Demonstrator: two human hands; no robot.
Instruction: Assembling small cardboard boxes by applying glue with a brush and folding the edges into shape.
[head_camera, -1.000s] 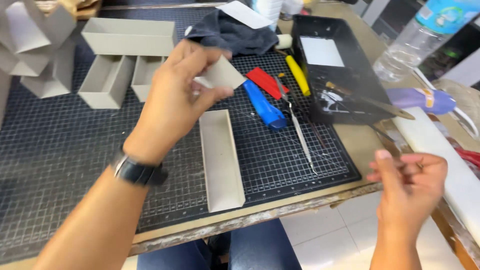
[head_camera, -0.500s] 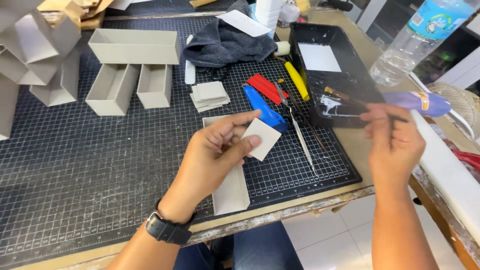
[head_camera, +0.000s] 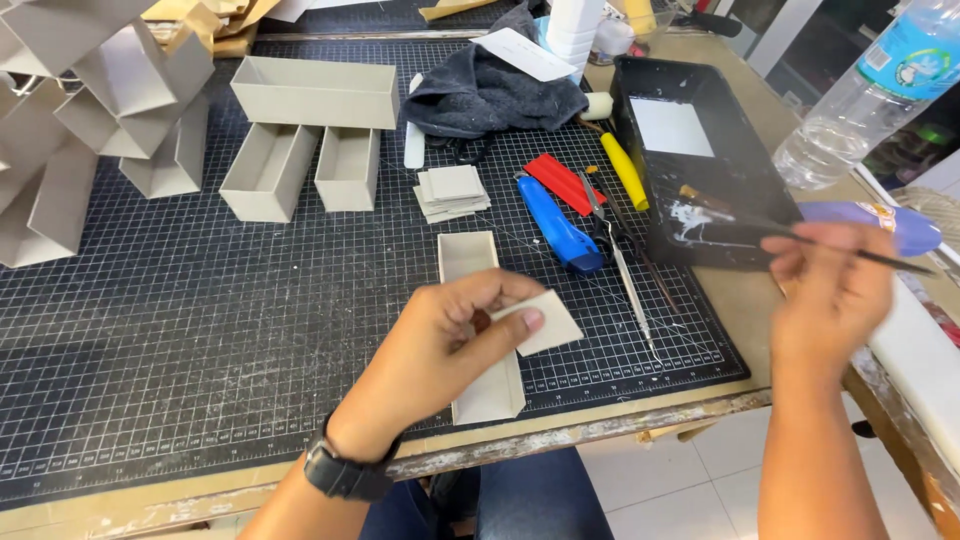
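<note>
Head view: left hand (head_camera: 450, 345) pinches a small grey cardboard square (head_camera: 548, 322) between thumb and fingers, just above a long open cardboard tray (head_camera: 478, 330) on the gridded cutting mat (head_camera: 200, 330); right hand (head_camera: 830, 290) grips a thin glue brush (head_camera: 800, 236) beside the black glue tray (head_camera: 690, 170).

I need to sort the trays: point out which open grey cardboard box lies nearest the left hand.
The long narrow grey cardboard tray lying directly under the left hand at the cutting mat's near edge; the other grey boxes sit grouped at the mat's far side.
</note>
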